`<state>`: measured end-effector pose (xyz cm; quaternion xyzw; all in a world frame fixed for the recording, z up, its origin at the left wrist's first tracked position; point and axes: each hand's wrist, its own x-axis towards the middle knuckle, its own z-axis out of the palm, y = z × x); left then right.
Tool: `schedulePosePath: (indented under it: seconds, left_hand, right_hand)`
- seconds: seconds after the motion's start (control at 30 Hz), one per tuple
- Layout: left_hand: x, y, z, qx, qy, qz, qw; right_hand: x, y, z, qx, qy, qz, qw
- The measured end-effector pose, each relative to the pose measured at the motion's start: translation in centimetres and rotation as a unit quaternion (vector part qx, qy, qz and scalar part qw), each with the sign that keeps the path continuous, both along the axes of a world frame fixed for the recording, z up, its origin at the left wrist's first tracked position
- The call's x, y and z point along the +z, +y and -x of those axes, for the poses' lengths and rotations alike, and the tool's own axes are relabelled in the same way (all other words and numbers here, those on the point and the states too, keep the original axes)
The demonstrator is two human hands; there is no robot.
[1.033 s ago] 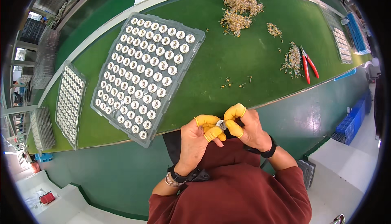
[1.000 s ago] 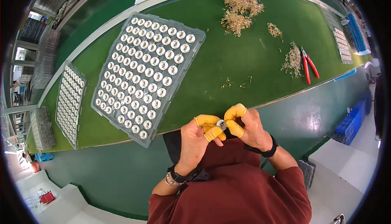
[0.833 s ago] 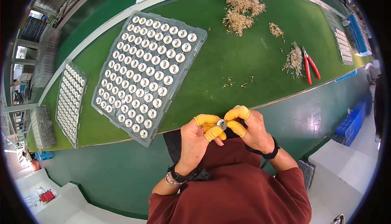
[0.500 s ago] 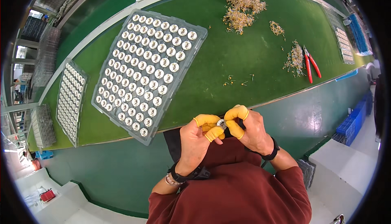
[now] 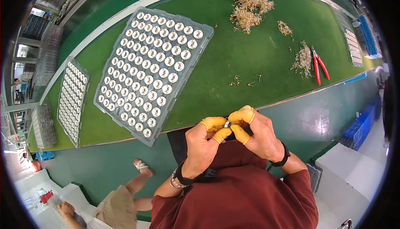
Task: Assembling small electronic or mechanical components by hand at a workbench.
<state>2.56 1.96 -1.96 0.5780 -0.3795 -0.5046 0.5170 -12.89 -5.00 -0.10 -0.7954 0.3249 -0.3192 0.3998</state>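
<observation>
My left hand and my right hand meet just off the table's near edge, yellow finger cots on their fingertips. Both are closed on a small round white part, pinched between them and mostly hidden by the fingers. Left of my hands, a clear plastic tray holds rows of similar white discs with dark metallic centres. A few small wire-legged components lie on the green table beyond my fingers.
Red-handled pliers lie at the right beside a small pile of wire-legged components. A larger heap sits farther back. Another disc tray stands at the far left. Behind it, at lower left, is another person.
The white part has turned between my fingers and shows less of its face. Another person has come into view at the lower left, a hand on a grey stack-like object.
</observation>
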Motion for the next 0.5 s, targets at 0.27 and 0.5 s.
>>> schedulePosePath:
  seconds: [0.27, 0.5]
  left_hand:
    - [-0.2, -0.6, 0.0, -0.004, 0.036, 0.029, 0.999]
    - [-0.2, -0.1, 0.4, 0.015, 0.03, -0.013, 0.999]
  right_hand:
    - [0.4, -0.3, 0.1, -0.039, -0.015, -0.107, 0.993]
    - [-0.2, 0.2, -0.7, -0.076, 0.05, -0.049, 0.995]
